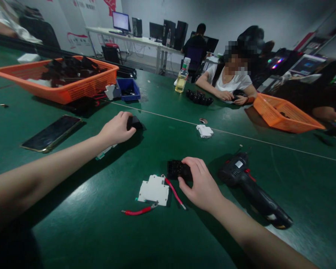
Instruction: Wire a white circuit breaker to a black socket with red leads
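Observation:
My left hand (117,129) reaches out over the green table (162,231) and closes on a small black part (134,122). My right hand (201,185) grips a black rectangular block (177,169) lying on the table nearer to me. Just left of that block lies a white circuit-breaker housing (154,189) with two red wires (156,201) beside it. A black electric screwdriver (252,188) lies to the right of my right hand.
A phone (50,133) lies at the left. An orange basket (72,89) of black parts and a blue bin (128,89) stand at the back left. A white part (204,131) sits mid-table. Across, a seated person handles black parts near a bottle (182,76) and another orange basket (282,116).

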Tool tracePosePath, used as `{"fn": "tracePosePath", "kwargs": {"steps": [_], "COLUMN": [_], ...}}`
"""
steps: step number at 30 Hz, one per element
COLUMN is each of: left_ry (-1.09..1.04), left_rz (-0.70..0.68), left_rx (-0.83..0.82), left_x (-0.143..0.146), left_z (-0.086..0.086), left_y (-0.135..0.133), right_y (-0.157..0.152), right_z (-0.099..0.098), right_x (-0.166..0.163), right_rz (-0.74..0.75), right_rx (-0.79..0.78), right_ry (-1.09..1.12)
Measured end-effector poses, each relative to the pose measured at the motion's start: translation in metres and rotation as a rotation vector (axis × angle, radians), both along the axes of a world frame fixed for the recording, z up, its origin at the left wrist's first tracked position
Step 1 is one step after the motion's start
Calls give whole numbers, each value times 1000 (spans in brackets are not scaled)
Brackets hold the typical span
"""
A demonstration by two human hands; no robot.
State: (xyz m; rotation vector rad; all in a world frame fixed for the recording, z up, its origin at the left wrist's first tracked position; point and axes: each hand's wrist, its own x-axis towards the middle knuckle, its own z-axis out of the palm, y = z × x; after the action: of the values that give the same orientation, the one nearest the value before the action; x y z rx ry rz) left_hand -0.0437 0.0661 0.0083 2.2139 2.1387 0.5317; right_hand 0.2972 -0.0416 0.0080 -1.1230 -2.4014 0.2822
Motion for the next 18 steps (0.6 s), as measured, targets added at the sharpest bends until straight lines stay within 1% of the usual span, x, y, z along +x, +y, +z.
{"fn": "tracePosePath", "kwargs": {"steps": [7, 11, 18], "left_ry": [97, 150, 143], "left_rz": [28, -5, -16], "left_rx": [-6, -19, 0], "left_x": [2, 3, 2], "left_z": [-2, -3, -7], "left_y": [-2, -2, -1], "right_y": [0, 0, 0], "right_z": [0, 2, 1], "right_x": [0, 0, 0], "right_rz": [-6, -7, -7], "right_rx": [-14, -19, -13], "right_ry": [3, -4, 3]}}
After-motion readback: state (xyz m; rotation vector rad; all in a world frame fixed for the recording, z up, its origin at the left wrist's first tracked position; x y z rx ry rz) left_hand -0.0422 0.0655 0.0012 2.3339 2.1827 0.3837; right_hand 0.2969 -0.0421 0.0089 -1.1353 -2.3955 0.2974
